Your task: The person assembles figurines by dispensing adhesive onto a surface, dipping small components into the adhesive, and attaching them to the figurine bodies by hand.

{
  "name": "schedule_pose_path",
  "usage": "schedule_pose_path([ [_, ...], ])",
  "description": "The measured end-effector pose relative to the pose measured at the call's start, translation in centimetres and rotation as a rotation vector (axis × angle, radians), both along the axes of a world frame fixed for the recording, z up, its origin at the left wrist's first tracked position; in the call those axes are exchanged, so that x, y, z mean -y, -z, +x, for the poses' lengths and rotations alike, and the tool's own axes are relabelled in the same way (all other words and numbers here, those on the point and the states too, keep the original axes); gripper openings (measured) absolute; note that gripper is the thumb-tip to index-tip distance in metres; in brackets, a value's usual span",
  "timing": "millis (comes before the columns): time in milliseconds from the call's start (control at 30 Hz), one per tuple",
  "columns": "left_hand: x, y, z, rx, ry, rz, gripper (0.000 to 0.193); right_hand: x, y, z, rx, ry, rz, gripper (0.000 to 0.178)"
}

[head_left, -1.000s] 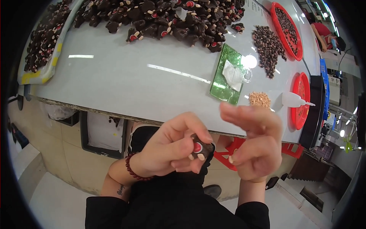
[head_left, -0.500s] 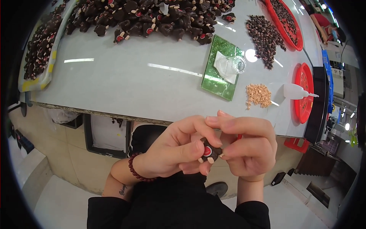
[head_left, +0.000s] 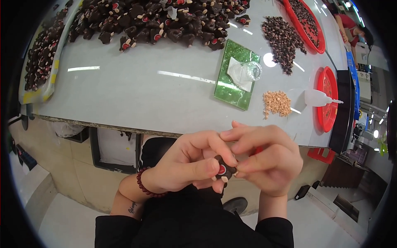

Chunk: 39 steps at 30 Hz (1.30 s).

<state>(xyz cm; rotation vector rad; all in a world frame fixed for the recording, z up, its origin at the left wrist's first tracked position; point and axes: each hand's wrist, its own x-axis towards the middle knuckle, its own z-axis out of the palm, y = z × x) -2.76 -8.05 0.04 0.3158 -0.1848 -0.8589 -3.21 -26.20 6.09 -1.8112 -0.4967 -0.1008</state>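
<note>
My left hand [head_left: 182, 163] pinches a small dark brown figurine [head_left: 228, 169] between thumb and fingers, just in front of the table's near edge. The figurine has a red round patch ringed in white and stubby beige feet. At its right side, the thumb and forefinger of my right hand [head_left: 269, 161] close on a tiny beige piece [head_left: 236, 173] that touches the figurine. Fingers partly cover both. Beyond the hands lies a pile of small beige pieces [head_left: 278, 103] on the white table [head_left: 136, 95].
A green tile [head_left: 231, 98] bears a clear cup [head_left: 252, 71] on white tissue. Many similar figurines [head_left: 182, 25] are heaped at the far side. Brown parts [head_left: 281, 39] lie loose near red trays [head_left: 319, 45]. A white squeeze bottle [head_left: 316, 98] rests at right. Another person [head_left: 351, 31] sits far right.
My right hand has turned slightly, its fingers curling closer against the figurine's side. My left hand keeps its hold on the figurine. The whole view has shifted a little.
</note>
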Motion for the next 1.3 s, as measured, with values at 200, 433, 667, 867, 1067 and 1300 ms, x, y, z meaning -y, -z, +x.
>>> schedule_pose_path([
  [200, 0.4, 0.0, 0.2, -0.001, 0.048, -0.027, 0.023, 8.0, -0.4, 4.7, 0.214, 0.469, -0.464, 0.014],
  [433, 0.1, 0.9, 0.1, 0.029, 0.016, -0.085, 0.026, 11.5, 2.6, 7.5, 0.164, 0.489, -0.883, 0.011],
  [667, -0.2, 0.5, 0.4, 0.065, 0.015, -0.018, 0.029, 11.1, 3.2, 8.0, 0.359, 0.428, -0.973, 0.009],
  [867, -0.5, -0.9, 0.8, 0.112, -0.026, 0.091, 0.026, 8.8, 1.9, 6.2, 0.2, 0.399, -0.648, 0.008],
  [1067, 0.3, -1.5, 1.0, 0.443, -0.165, 0.461, 0.018, 1.2, 0.5, 0.2, 0.149, -0.035, -0.091, 0.03],
  [1300, 0.0, -1.6, 1.0, 0.858, -0.357, 0.725, 0.013, -0.1, 0.5, -0.9, 0.214, 0.102, -0.174, 0.032],
])
